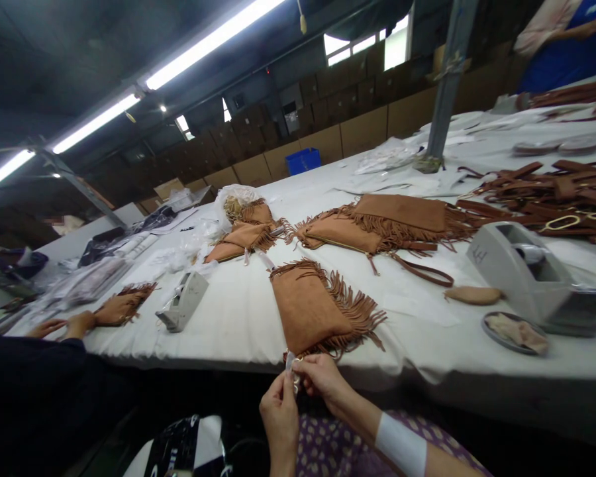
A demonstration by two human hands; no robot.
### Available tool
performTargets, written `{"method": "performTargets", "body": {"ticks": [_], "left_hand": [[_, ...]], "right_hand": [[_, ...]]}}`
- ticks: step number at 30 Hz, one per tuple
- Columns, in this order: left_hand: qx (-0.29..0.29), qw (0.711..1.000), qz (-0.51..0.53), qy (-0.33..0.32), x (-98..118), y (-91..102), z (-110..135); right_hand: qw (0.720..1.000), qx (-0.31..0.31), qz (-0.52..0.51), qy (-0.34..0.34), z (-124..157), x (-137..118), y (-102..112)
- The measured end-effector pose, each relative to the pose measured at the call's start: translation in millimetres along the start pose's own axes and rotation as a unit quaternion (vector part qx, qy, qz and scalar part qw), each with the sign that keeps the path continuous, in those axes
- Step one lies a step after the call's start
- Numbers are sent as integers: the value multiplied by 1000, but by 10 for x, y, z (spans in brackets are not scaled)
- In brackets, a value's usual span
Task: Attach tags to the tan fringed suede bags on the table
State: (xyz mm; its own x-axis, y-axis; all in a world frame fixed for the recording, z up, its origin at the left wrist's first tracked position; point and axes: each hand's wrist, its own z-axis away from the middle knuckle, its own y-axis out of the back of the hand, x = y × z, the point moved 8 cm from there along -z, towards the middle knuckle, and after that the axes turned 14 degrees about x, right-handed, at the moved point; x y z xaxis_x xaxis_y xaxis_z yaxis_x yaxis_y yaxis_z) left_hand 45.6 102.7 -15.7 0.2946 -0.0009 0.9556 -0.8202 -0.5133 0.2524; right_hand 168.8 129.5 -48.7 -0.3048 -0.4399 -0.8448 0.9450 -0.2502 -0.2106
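Note:
A tan suede fringed bag (314, 306) lies on the white table (238, 318) with its near end hanging over the front edge. My left hand (279, 414) and my right hand (322, 379) meet at that near end, both pinched on a small pale piece (291, 363) by the bag's metal fitting. What the piece is I cannot make out. My right wrist wears a white band (401, 445).
More fringed bags (372, 222) and a heap of brown straps (551, 195) lie farther back. Grey tape dispensers stand at right (531, 275) and left (185, 301). A small dish (514, 331) sits near the edge. Another person's hands (64, 326) rest on a bag at left.

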Motion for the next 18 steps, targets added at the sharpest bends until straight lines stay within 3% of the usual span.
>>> {"method": "performTargets", "body": {"ticks": [6, 10, 12, 15, 18], "left_hand": [[24, 991, -44, -128, 77, 4, 111], [-34, 961, -72, -264, 219, -45, 206], [-74, 945, -101, -302, 268, -81, 229], [-100, 936, -148, -305, 309, -111, 217], [-113, 955, -131, -241, 325, -107, 222]], "right_hand": [[999, -6, 19, -29, 18, -65, 16], [997, -26, 10, -70, 35, -65, 41], [996, -34, -1, -85, 55, -80, 48], [995, -43, -6, -88, 93, -112, 47], [997, -40, 31, -50, 99, -147, 51]]}}
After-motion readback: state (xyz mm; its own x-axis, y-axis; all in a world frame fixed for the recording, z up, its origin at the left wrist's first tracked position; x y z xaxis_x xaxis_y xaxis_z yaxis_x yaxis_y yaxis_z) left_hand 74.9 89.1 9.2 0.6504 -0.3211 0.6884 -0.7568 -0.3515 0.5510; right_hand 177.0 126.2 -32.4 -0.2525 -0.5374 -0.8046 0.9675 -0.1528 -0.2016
